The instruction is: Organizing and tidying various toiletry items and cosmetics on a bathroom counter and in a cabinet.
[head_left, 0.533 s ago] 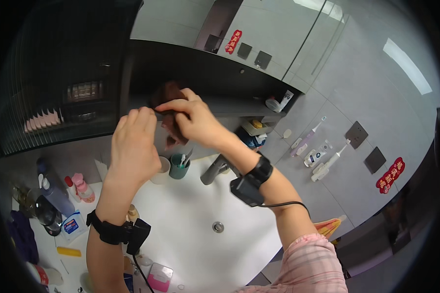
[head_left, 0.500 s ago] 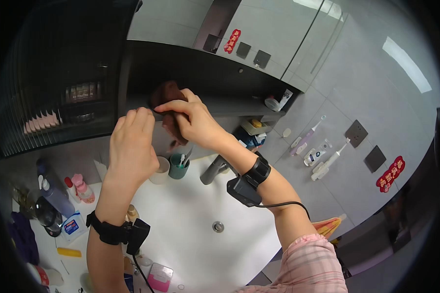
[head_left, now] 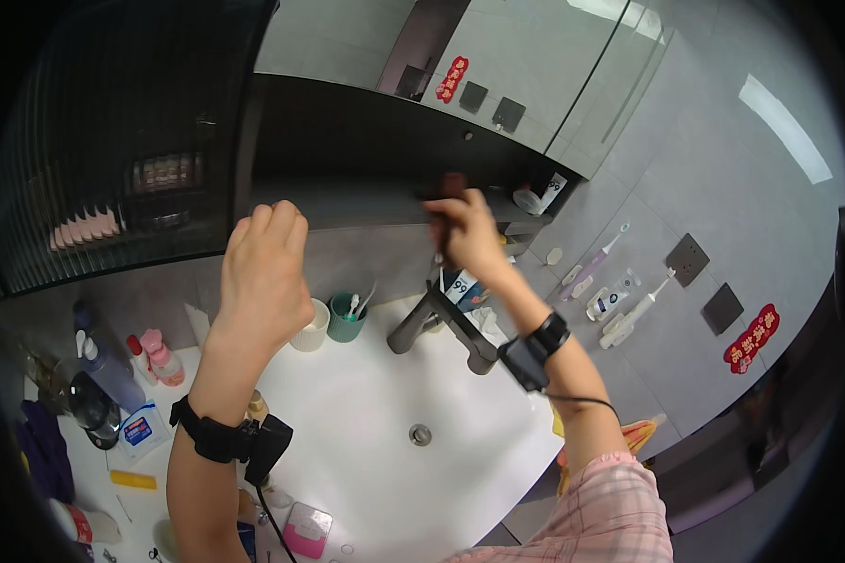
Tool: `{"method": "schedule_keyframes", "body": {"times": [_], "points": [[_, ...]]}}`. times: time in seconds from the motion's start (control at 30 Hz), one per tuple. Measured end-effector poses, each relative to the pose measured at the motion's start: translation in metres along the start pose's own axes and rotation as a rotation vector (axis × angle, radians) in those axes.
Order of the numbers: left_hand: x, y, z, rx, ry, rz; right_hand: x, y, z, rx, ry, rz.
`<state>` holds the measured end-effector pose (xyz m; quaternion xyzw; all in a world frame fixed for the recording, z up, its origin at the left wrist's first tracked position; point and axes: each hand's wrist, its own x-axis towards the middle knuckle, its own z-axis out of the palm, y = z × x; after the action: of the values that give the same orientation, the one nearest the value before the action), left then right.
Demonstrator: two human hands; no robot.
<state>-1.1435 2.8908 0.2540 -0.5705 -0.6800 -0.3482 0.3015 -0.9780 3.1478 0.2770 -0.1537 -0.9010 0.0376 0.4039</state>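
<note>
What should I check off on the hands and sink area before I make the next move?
1. Brown item in the right hand: ok, held, though blurred.
2. Left hand free of any item: cannot tell; its back faces the camera and the fingertips are hidden.
3. The two hands apart: ok, a visible gap lies between them.
4. Right hand's clearance from the faucet: cannot tell; the faucet appears just below, depth unclear.
5. Green cup upright: ok, with toothbrushes in it.
</note>
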Motion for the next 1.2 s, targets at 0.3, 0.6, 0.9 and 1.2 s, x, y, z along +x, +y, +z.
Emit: {"method": "schedule_keyframes", "body": {"times": [0.3,0.6,0.9,1.2], "points": [[0.002,0.001,-0.003,-0.02,0.028,0.066,-0.013,0.098,-0.035,-0.26,0.185,0.152],[0.005,0.003,0.002,-0.025,0.099,0.098,-0.015,-0.028,0.025,-0.042,0.249,-0.144],[0.004,0.006,-0.006,0.003,0.111,0.094,-0.025,0.07,-0.025,-0.32,0.221,-0.127],[0.005,0.004,0.004,-0.038,0.083,0.079,-0.01,-0.055,0.029,-0.053,0.141,-0.269]]}}
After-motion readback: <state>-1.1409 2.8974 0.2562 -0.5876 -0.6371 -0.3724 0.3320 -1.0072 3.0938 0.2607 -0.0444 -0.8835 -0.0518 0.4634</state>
